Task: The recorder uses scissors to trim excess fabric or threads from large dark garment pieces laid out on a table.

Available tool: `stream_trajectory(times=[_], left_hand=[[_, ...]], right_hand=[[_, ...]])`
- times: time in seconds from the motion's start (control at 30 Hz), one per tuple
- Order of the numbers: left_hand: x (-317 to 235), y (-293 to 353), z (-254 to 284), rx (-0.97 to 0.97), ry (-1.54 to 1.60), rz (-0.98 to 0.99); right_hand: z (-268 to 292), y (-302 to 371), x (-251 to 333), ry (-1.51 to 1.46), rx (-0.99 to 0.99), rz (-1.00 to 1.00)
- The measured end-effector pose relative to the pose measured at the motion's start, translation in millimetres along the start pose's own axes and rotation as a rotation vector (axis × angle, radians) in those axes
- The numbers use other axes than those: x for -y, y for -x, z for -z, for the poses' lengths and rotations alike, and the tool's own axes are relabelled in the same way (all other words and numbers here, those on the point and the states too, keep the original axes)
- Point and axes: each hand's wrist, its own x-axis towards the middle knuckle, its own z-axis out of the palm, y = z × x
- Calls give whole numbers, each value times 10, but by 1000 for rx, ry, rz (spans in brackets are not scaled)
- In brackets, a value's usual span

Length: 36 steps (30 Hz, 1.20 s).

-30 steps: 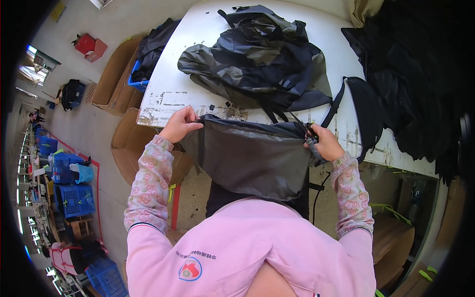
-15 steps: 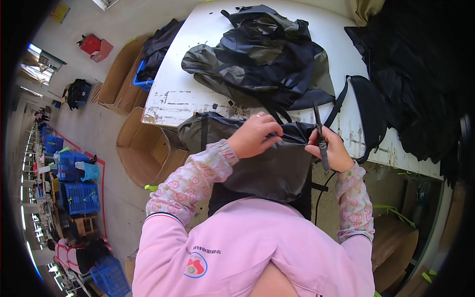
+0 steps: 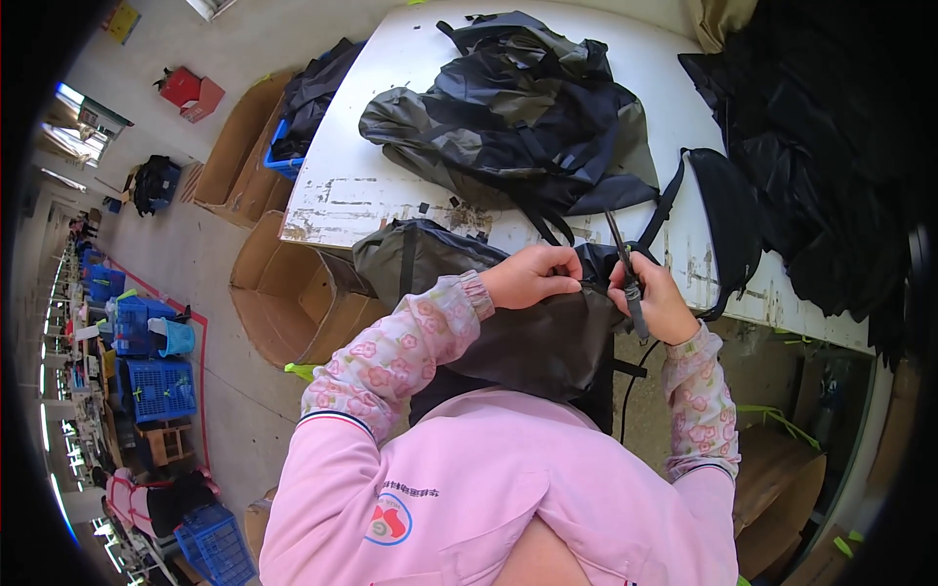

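A dark grey-olive fabric bag (image 3: 523, 347) lies over my lap and against the table's near edge. My left hand (image 3: 532, 277) is closed in a pinch on the bag's upper edge; the exact bit between its fingertips is hidden. In my right hand (image 3: 660, 301) is a pair of dark scissors (image 3: 619, 239), its blades pointing up and away to the left. The right fingertips also come close to the bag's edge, and whether they touch it I cannot tell. Past my hands lies a heap of black and olive bags (image 3: 528, 117).
A white worn table (image 3: 337, 210) spans the far side. On its right are a black strapped piece (image 3: 723, 220) and a large dark fabric pile (image 3: 811, 166). Cardboard boxes (image 3: 293, 293) and a blue basket (image 3: 283, 156) stand left. Further left, a person (image 3: 147, 498) sits near blue crates (image 3: 159, 391).
My left hand has moved right along the bag's edge, and its loose fingers have closed into a pinch. The scissors' tips have swung a little left and lower.
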Motion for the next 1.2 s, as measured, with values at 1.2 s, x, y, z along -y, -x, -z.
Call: stream_trajectory(times=[1.2], left_hand=[[-124, 116, -67, -26, 200, 194]], right_hand=[[430, 206, 240, 1029, 48, 303]])
